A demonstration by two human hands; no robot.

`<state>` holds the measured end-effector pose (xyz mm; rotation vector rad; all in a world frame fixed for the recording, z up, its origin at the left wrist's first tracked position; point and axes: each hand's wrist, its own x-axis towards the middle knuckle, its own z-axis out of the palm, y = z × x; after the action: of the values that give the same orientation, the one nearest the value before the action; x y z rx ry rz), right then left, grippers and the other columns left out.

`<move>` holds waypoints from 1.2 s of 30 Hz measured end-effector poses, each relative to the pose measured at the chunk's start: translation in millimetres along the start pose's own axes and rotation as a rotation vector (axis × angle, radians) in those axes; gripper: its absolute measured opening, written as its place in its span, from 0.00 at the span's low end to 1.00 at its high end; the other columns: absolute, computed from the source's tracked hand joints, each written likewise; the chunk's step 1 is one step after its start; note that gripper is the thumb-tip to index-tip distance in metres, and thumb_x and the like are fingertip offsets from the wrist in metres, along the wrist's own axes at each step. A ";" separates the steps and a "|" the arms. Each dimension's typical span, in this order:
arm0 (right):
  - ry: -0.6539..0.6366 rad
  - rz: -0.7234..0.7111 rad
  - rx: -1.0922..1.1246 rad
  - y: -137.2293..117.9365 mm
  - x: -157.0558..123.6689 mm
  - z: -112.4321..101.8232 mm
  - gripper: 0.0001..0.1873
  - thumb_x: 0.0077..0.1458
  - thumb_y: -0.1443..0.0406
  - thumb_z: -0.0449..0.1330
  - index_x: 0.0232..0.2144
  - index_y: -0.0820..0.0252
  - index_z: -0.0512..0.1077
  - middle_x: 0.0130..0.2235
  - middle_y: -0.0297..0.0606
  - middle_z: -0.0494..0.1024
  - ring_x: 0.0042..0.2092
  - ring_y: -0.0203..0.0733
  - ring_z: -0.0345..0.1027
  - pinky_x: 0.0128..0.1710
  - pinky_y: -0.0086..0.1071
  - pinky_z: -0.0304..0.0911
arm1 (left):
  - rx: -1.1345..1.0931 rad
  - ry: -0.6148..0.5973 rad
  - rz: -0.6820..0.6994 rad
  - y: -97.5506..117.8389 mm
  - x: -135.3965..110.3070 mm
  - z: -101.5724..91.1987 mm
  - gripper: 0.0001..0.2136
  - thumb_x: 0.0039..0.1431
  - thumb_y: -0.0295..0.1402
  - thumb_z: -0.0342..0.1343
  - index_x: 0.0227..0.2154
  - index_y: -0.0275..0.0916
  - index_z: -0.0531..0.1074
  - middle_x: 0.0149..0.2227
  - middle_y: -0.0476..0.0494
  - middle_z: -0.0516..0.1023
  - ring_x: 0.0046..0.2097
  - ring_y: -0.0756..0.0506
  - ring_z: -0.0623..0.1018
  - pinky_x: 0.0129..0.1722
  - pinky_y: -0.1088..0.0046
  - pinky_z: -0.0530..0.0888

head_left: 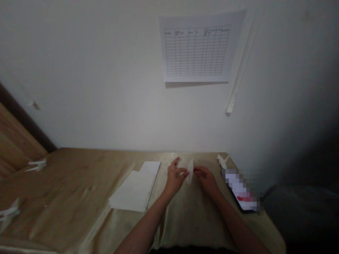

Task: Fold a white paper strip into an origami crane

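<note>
Between my hands, a little above the table, is a small folded piece of white paper (pixel 190 171), narrow and pointed at top and bottom. My left hand (pixel 174 176) pinches its left side between thumb and forefinger, the other fingers raised. At its right edge, my right hand (pixel 206 177) has thumb and fingertips closed on the paper. A folded paper crane (pixel 221 161) rests at the table's back right corner, beyond my right hand. Left of my left arm lie loose ruled paper sheets (pixel 135 190) with punched holes along one edge.
A phone (pixel 242 194), partly pixelated, lies at the table's right edge. More folded white paper figures (pixel 38 165) sit at the far left. The cloth-covered table (pixel 79 180) meets a wall where a printed chart (pixel 197 51) hangs. Wooden furniture (pixel 21 137) stands at left.
</note>
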<state>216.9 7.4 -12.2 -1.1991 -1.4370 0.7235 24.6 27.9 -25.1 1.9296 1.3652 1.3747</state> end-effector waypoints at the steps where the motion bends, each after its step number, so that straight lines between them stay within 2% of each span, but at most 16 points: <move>1: -0.010 -0.002 0.002 -0.3 -0.1 0.6 0.17 0.53 0.52 0.62 0.37 0.55 0.83 0.43 0.43 0.85 0.50 0.54 0.75 0.57 0.48 0.67 | 0.002 0.007 0.002 -0.4 0.0 0.1 0.01 0.56 0.34 0.70 0.32 0.47 0.85 0.67 0.43 0.68 0.63 0.34 0.72 0.63 0.43 0.70; 6: -0.019 0.003 0.020 -1.2 -1.5 3.1 0.14 0.51 0.54 0.64 0.34 0.55 0.82 0.41 0.42 0.85 0.48 0.53 0.76 0.55 0.46 0.67 | 0.015 0.030 0.006 0.0 0.2 -0.6 0.03 0.54 0.33 0.71 0.32 0.48 0.85 0.65 0.43 0.70 0.62 0.33 0.72 0.62 0.42 0.72; 12: -0.018 0.017 -0.002 -0.5 -3.5 4.7 0.15 0.51 0.51 0.64 0.33 0.55 0.80 0.40 0.41 0.84 0.47 0.53 0.76 0.54 0.46 0.67 | 0.011 0.010 -0.037 5.2 -0.2 -1.6 0.07 0.54 0.32 0.71 0.35 0.51 0.85 0.64 0.43 0.70 0.62 0.33 0.73 0.62 0.43 0.71; 15: 0.035 0.016 -0.036 0.0 -3.2 4.5 0.15 0.50 0.50 0.64 0.30 0.55 0.79 0.37 0.39 0.83 0.44 0.51 0.76 0.53 0.45 0.68 | 0.000 0.037 -0.056 10.0 -1.2 -3.4 0.09 0.54 0.31 0.71 0.39 0.49 0.84 0.62 0.41 0.71 0.62 0.34 0.72 0.64 0.44 0.69; 18: 0.113 0.021 -0.067 0.6 -2.7 3.1 0.15 0.50 0.51 0.64 0.28 0.55 0.78 0.36 0.39 0.82 0.43 0.50 0.75 0.51 0.44 0.69 | -0.004 0.050 -0.030 16.6 -2.9 -6.9 0.06 0.55 0.31 0.70 0.37 0.46 0.84 0.61 0.40 0.71 0.63 0.36 0.70 0.66 0.47 0.67; 23: 0.159 -0.023 -0.071 -0.6 -4.6 2.9 0.15 0.50 0.51 0.66 0.26 0.54 0.77 0.38 0.42 0.81 0.45 0.51 0.75 0.52 0.45 0.68 | 0.047 0.018 0.075 26.9 -6.9 -8.5 0.05 0.53 0.31 0.71 0.32 0.49 0.85 0.63 0.44 0.70 0.64 0.36 0.69 0.66 0.47 0.66; 29: 0.102 -0.087 -0.033 -4.3 -7.1 6.2 0.17 0.53 0.48 0.66 0.28 0.53 0.79 0.39 0.42 0.83 0.47 0.52 0.75 0.56 0.48 0.67 | 0.094 0.015 0.089 29.4 -8.3 -5.1 0.07 0.53 0.32 0.72 0.34 0.54 0.86 0.63 0.45 0.71 0.63 0.35 0.69 0.64 0.45 0.67; 36: 0.050 -0.019 0.031 -2.3 -4.6 5.4 0.19 0.52 0.45 0.66 0.29 0.51 0.83 0.42 0.44 0.85 0.56 0.56 0.73 0.61 0.54 0.64 | 0.108 0.021 0.089 28.3 -8.1 -5.7 0.06 0.54 0.34 0.72 0.34 0.53 0.86 0.63 0.44 0.72 0.63 0.34 0.70 0.64 0.44 0.67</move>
<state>210.7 3.4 -13.0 -1.1706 -1.3899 0.6954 32.7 7.2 -5.0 2.0742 1.4050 1.3925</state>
